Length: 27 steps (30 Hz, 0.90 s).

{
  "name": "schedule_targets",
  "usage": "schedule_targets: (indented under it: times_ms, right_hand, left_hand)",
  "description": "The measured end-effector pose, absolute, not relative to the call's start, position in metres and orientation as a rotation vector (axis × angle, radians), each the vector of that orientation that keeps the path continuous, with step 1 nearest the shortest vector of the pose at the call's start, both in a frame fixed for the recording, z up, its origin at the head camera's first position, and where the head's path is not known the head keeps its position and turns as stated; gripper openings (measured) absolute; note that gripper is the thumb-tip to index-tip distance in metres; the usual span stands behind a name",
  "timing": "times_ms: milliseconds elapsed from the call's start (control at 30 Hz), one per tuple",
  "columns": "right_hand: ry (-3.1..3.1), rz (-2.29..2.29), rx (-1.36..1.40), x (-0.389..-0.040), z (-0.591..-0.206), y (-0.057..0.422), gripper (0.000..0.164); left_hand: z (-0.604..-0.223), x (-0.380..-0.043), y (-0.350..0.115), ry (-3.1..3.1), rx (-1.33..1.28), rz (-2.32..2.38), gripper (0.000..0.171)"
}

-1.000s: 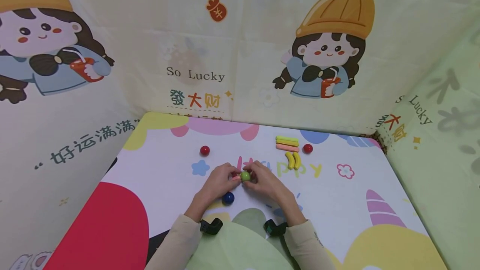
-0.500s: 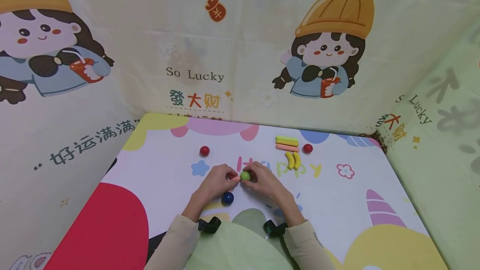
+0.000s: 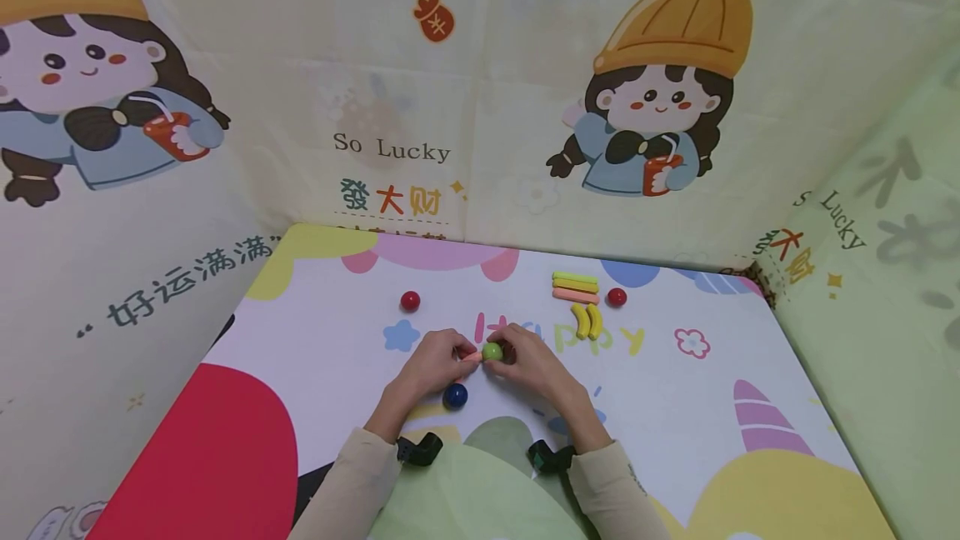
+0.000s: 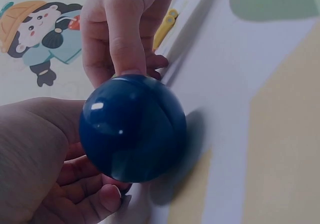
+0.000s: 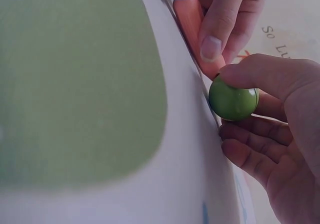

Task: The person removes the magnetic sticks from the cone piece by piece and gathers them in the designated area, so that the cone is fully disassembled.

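Observation:
In the head view my left hand (image 3: 435, 361) pinches a salmon-pink stick (image 3: 473, 356) between thumb and fingers. The right wrist view shows that stick (image 5: 190, 26) lying lengthwise, its near end against or very close to a small glossy green ball (image 5: 233, 103). Thumb and fingers of my right hand (image 3: 529, 360) hold the green ball (image 3: 492, 352) down at the table. A larger dark blue ball (image 3: 455, 396) rests just on the near side of my left hand; in the left wrist view the blue ball (image 4: 131, 131) covers the stick and part of the fingers.
Beyond the hands, a red ball (image 3: 410, 301) lies at the back left and another red ball (image 3: 617, 297) at the back right. Beside the latter are yellow-green, yellow and pink sticks (image 3: 575, 296) and two yellow banana-shaped pieces (image 3: 587, 321). A printed cloth wall (image 3: 502, 215) borders the table.
My left fingers have shifted slightly on the pink stick, whose angle looks a little different. My right hand keeps the green ball in nearly the same place.

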State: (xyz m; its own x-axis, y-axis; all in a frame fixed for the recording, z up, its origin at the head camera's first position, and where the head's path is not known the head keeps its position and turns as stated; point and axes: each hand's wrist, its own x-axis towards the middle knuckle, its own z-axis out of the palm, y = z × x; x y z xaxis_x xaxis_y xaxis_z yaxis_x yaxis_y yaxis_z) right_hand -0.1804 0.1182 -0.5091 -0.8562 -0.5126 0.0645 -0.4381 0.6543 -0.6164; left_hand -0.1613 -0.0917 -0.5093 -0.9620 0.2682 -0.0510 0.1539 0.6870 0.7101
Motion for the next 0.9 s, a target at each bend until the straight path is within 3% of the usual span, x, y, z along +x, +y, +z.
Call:
schedule_targets:
  times_ms: [900]
  right_hand:
    - [2.7,-1.034,-0.775,-0.1822,-0.5037,0.1203,0.033]
  left_hand:
    - [-0.5093,-0.1617,-0.0931,2.728,0.342,1.169,0.019]
